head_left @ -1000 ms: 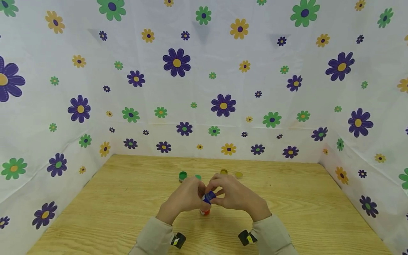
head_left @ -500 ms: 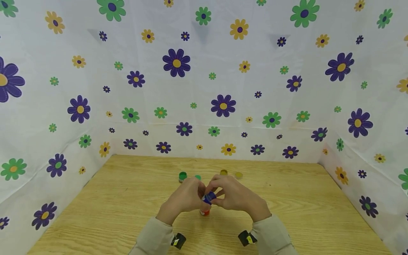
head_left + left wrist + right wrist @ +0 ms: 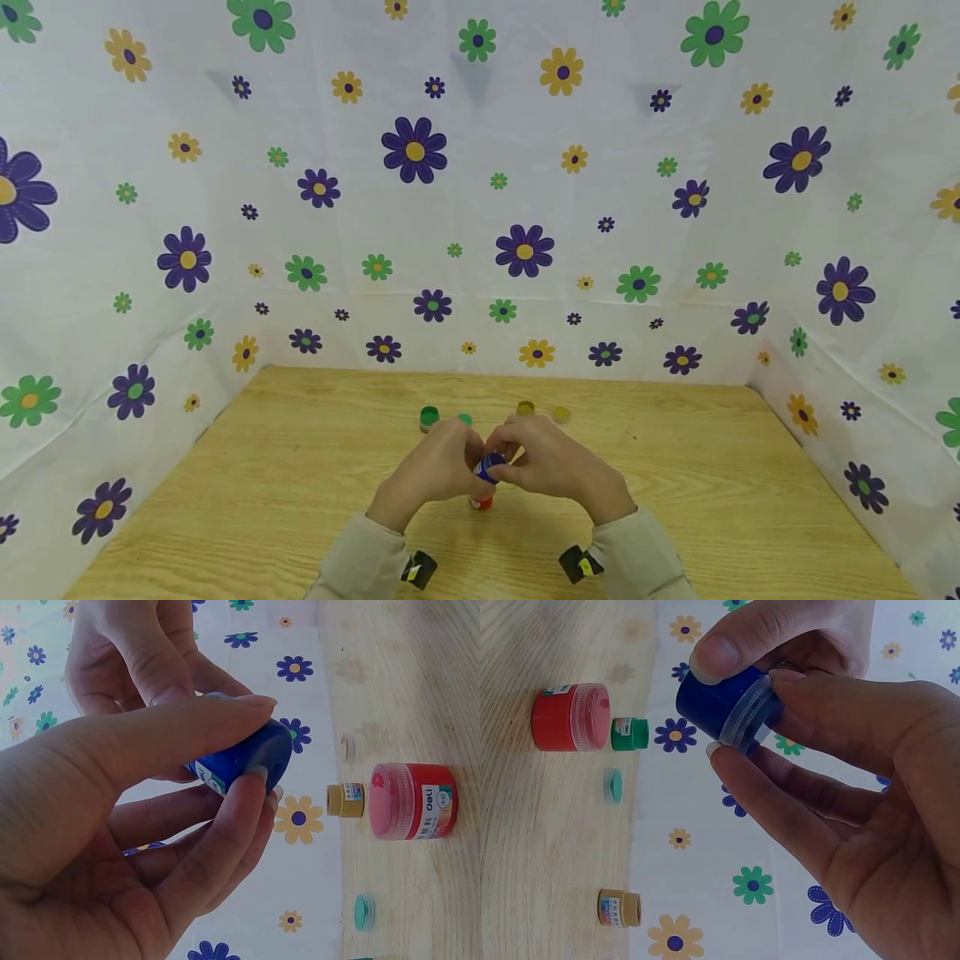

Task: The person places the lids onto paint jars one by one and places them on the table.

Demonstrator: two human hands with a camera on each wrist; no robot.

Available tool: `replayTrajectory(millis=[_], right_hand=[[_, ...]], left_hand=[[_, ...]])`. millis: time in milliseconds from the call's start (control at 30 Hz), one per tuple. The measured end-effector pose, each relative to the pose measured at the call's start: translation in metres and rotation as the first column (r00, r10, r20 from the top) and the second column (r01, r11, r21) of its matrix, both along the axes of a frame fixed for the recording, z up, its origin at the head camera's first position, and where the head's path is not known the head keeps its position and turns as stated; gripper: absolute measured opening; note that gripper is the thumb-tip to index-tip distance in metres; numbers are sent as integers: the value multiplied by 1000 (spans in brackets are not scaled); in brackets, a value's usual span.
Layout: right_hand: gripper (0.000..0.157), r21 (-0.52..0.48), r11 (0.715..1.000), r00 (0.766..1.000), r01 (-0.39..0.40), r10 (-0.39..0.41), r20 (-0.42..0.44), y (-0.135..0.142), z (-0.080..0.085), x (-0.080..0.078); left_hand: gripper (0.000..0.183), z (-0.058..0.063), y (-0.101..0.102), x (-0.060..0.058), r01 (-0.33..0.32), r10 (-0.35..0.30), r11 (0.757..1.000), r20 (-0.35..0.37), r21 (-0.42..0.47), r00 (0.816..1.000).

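- The blue jar (image 3: 489, 468) is held up off the worktop (image 3: 262, 508) between both hands, tilted, its lid end toward the right hand; raising it probably gives the fingers room all round.
- The left hand (image 3: 442, 462), at 9 o'clock of the jar, has its thumb and fingers closed round the blue body, seemingly to keep it from turning.
- The right hand (image 3: 551, 458), at 3 o'clock, pinches the ribbed lid (image 3: 748, 716) between thumb and fingertips, the rest of its palm clear of the jar; such a grip suits twisting.
- The red jar (image 3: 482, 502) stands upright, lid on, at 6 o'clock and below the hands, perhaps there to be within easy reach.
- Toward 10 o'clock stands the lidless green jar (image 3: 429, 418), its green lid (image 3: 465, 419) just beside it at 11, likely so the pair stays matched.
- The mustard jar (image 3: 525, 407), also lidless, stands at 1 o'clock, with its yellow lid (image 3: 562, 414) near it at 2, apparently by the same logic.
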State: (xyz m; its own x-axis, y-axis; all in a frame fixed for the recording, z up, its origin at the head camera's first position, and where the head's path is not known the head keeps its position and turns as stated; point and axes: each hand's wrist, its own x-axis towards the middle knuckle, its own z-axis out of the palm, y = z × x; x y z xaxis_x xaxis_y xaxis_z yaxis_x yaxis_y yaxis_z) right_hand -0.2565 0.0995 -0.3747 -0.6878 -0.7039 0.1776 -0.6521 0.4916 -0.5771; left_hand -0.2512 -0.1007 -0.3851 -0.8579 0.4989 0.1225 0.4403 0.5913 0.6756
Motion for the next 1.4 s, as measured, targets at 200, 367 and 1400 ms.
replayTrajectory(millis=[200, 367, 1400], right_hand=[[18, 10, 1000, 1000, 16, -16, 2, -1, 0, 1], [19, 8, 1000, 1000, 11, -11, -1, 0, 1, 1], [19, -46, 999, 1000, -23, 24, 19, 0, 0, -1]], left_hand=[[13, -1, 0, 0, 3, -3, 1000, 5, 7, 1000], [15, 0, 0, 0, -5, 5, 1000, 12, 2, 1000], [19, 5, -1, 3, -35, 36, 999, 27, -16, 999]])
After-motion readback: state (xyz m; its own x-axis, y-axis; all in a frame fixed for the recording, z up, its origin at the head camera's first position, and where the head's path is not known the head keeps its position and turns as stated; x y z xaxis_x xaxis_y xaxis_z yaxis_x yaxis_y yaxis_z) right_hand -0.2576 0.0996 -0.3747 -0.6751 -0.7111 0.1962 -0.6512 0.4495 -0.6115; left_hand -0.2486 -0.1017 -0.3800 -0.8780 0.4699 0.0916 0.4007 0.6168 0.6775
